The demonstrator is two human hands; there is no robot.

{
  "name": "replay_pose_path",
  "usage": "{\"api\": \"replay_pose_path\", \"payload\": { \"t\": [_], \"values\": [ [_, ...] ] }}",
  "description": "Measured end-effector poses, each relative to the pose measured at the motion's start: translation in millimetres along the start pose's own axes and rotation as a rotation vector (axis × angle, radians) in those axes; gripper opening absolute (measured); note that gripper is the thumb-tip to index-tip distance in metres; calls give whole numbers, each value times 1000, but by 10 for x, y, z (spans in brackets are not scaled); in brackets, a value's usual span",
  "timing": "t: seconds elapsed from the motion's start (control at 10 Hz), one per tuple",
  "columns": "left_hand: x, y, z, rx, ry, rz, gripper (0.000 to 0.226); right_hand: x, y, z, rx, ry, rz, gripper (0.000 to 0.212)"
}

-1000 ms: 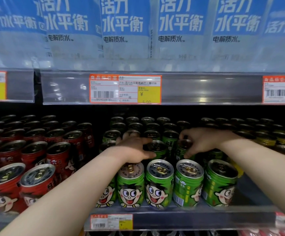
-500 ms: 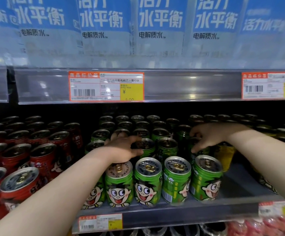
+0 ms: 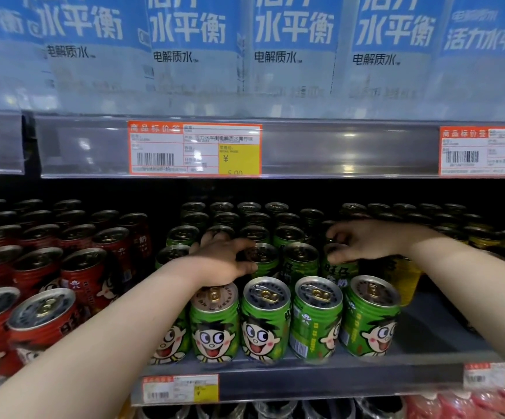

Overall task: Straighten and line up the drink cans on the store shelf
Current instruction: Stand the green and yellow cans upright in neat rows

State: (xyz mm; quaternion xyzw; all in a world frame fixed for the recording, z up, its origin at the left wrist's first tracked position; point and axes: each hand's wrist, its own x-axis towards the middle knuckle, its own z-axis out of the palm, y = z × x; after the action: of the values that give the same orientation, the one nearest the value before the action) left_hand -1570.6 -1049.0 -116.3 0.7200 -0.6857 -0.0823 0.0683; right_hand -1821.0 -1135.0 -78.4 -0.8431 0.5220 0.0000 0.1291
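Both hands are already in among the green ribbed metal drink cans with the cartoon face (image 3: 264, 322), reaching over the front row into the second one. The left hand (image 3: 224, 261) looks to have its thumb and fingers curled on the left rim of the second-row green can on the left (image 3: 264, 258); whatever is under its palm I can't see. The right hand (image 3: 366, 240) pinches the top rim of the second-row green can on the right (image 3: 340, 269), thumb on the near side and fingers on the far side. A middle green can (image 3: 301, 257) stands between those two, untouched.

The bit that matters imo: these cans stand upright, long axis vertical, right under the fingertips, so any fix is a twist or a short slide, not a lift. Each hand is nearer its own side.

What's in the way: the front row sits just in front, touching or close to it, and the barcode-facing front can (image 3: 316, 325) is turned off-face, so it probably wants a turn too. Dark red cartoon cans (image 3: 88, 276) crowd the left, yellow cans (image 3: 405, 276) the right. The clear plastic price rail (image 3: 335, 149) under the blue-and-white labelled bottles (image 3: 293, 40) hangs overhead, so headroom looks tight. The grey shelf edge (image 3: 305, 379) is nearest.
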Motion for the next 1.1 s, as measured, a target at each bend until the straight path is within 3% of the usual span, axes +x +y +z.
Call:
{"api": "replay_pose_path", "payload": {
  "t": [0.1,0.2,0.3,0.4,0.7,0.9,1.0,1.1],
  "values": [
    [-3,-6,1,2,-7,-1,57,178,126,-74,74,124,68,51],
    [-2,-20,1,-2,-8,-4,56,364,172,-38,36,156,146,59],
    [-8,-20,4,-7,-8,-10,56,532,200,77,75,61,179,62],
    [-11,-14,-1,-4,-16,-8,56,624,228,107,108,87,173,46],
    [7,-12,14,-11,-14,-6,56,592,97,151,227,71,95,57],
    [-6,-30,-12,-92,12,14,54,180,-144,19,157,276,-132,30],
    [-129,-21,-149,-380,141,78,44,-71,-442,50,153,164,-269,26],
    [-337,-145,-299,-513,216,54,31,-312,-772,147,50,68,-399,37]
  ]
}}
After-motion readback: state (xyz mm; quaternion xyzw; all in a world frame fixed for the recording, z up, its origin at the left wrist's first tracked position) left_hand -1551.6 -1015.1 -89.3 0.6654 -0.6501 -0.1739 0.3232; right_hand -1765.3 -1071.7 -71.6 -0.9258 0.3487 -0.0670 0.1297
